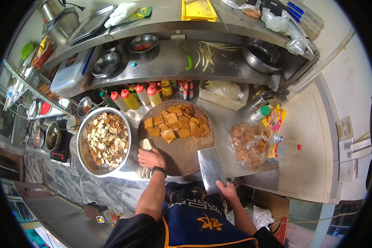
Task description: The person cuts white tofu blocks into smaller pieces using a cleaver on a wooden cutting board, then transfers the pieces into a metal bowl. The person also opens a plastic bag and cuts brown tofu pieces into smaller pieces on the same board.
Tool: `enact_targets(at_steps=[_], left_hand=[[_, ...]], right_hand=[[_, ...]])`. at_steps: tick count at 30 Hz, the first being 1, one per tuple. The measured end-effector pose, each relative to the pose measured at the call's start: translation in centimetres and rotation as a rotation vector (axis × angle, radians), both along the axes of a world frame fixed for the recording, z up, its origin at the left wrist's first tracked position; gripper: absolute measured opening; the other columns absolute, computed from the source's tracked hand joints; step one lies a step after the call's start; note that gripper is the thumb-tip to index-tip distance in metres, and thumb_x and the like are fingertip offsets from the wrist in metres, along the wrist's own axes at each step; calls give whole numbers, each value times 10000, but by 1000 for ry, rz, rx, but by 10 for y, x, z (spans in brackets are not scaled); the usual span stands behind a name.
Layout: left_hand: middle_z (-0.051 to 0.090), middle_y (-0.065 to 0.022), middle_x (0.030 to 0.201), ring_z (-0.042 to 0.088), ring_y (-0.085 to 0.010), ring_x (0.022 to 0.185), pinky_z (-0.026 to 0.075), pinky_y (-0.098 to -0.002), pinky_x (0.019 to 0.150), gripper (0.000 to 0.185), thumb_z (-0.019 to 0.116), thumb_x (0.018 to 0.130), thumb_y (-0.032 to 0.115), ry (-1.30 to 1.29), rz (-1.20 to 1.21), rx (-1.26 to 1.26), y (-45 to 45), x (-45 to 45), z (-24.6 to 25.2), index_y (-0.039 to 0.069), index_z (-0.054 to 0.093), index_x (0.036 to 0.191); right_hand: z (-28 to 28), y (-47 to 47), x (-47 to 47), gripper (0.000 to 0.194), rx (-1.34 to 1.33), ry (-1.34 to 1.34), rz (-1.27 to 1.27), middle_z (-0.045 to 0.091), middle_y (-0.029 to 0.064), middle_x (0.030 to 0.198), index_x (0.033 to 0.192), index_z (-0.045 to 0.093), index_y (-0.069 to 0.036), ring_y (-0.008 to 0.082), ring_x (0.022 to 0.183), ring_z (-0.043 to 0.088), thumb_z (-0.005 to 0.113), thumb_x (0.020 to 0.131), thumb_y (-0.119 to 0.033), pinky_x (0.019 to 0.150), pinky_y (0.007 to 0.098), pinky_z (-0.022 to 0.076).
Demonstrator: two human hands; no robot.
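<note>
My left hand (151, 158) is at the left edge of a round cutting board (186, 155), with a pale cut piece of dried tofu (146, 144) at its fingertips; whether it grips the piece is unclear. In my right hand (227, 189) is a broad metal cleaver (212, 169), held low over the board's right front edge. Brown squares of dried tofu (176, 121) lie heaped across the back of the board. To the left stands a large steel bowl (80, 139), filled with small tofu pieces (107, 136), brown outside and pale inside.
Squeeze bottles (141, 94) line the counter behind the board. A plastic bag of brown tofu (248, 145) lies at the right, beside a clear bottle with a red cap (285, 150). Behind are a plastic bin (223, 100) and a steel shelf (161, 69). A cloth (144, 172) lies by my left wrist.
</note>
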State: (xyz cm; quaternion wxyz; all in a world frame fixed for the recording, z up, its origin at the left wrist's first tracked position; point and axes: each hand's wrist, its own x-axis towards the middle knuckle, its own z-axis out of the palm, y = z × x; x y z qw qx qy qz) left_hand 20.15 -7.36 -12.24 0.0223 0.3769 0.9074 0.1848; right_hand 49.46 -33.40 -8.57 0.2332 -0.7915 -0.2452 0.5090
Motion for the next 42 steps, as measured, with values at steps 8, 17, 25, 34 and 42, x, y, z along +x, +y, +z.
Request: enact_targets(at_steps=[8, 17, 25, 34, 42], left_hand=[[584, -208, 1465, 484, -413, 1438, 354, -553, 1196, 689, 807, 892, 176, -107, -827, 334, 16, 23, 45, 68, 533, 1515], [741, -99, 950, 705, -241, 866, 554, -375, 782, 180, 851, 934, 161, -763, -876, 99, -2, 28, 25, 31, 761, 1021], [728, -122, 950, 681, -239, 898, 554, -361, 841, 155, 752, 1027, 92, -835, -897, 103, -31, 36, 17, 8, 680, 1136], [687, -136, 1288, 611, -357, 1214, 444, -490, 1070, 352, 723, 961, 157, 39, -1085, 248, -51, 35, 41, 73, 656, 1296], [662, -152, 1202, 593, -401, 1158, 460, -511, 1007, 459, 814, 911, 312, -333, -1051, -122, -51, 100, 30, 92, 696, 1296]], right_hand=[[-3, 5, 1, 638, 57, -113, 65, 683, 98, 698, 1014, 747, 38, 208, 588, 672, 767, 968, -598, 577, 395, 544], [-6, 13, -3, 622, 49, -138, 133, 789, 169, 930, 1226, 767, -6, 251, 795, 740, 794, 949, -563, 782, 424, 581], [-28, 12, 3, 756, 47, -91, 155, 791, 196, 1042, 1321, 714, 15, 285, 924, 761, 805, 918, -618, 869, 423, 585], [1, 19, 1, 747, 67, -44, 118, 785, 233, 1155, 1354, 704, 2, 345, 1070, 763, 805, 919, -597, 956, 441, 572], [-7, 16, -2, 663, 118, -223, 170, 776, 258, 1215, 1329, 737, -31, 396, 1168, 750, 794, 937, -564, 1009, 444, 560]])
